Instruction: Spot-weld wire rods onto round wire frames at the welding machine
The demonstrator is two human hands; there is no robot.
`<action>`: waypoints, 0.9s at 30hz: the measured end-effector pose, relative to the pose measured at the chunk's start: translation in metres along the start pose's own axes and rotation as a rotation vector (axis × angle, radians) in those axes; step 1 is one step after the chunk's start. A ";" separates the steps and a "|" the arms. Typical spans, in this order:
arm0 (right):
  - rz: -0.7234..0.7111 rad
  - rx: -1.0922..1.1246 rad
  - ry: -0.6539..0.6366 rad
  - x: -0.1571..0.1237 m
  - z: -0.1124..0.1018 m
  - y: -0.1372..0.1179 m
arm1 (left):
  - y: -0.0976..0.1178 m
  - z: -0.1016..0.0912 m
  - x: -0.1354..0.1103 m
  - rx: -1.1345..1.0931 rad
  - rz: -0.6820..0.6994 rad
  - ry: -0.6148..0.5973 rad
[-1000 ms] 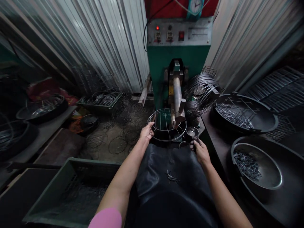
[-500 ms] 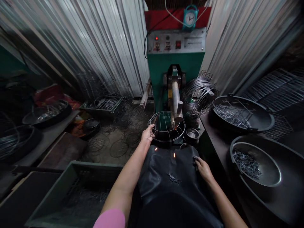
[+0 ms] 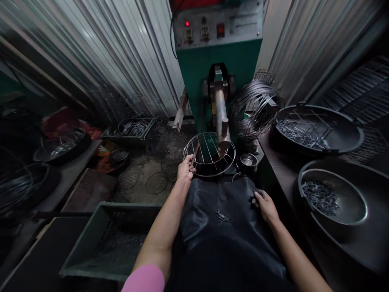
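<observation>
My left hand (image 3: pixel 186 169) grips the near left rim of a round wire basket frame (image 3: pixel 209 153). The frame sits under the metal arm of a green welding machine (image 3: pixel 219 81). My right hand (image 3: pixel 265 204) rests on the black apron (image 3: pixel 225 227) over my lap, fingers curled on a small clump of short wire pieces (image 3: pixel 253 197). Another little bunch of wire pieces (image 3: pixel 224 217) lies loose on the apron between my arms.
A steel bowl of short wire pieces (image 3: pixel 331 202) and a black pan of wire rods (image 3: pixel 316 129) stand at the right. Coiled wire rings (image 3: pixel 253 107) hang beside the machine. A small metal cup (image 3: pixel 247 161) sits by the frame. A green crate (image 3: pixel 115 239) is at lower left.
My right hand has drawn back from the small cup beside the frame to the apron and closed on wire pieces. Sparks showed at the frame half a second ago. My left hand stays on the rim.
</observation>
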State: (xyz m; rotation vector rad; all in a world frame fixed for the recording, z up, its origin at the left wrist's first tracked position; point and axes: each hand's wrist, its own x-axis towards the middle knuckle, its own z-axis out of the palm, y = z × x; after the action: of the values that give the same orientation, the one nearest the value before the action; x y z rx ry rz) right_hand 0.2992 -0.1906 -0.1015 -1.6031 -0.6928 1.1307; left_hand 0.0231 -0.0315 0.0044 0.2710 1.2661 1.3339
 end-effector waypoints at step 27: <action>-0.542 -0.261 -0.255 0.014 0.113 -0.097 | -0.014 -0.002 0.006 -0.051 0.093 -0.055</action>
State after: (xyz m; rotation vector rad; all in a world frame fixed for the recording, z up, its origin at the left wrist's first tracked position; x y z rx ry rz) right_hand 0.2108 -0.1023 -0.0202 -1.3626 -1.3950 0.8661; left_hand 0.0277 -0.0325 -0.0101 0.3323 1.1839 1.4259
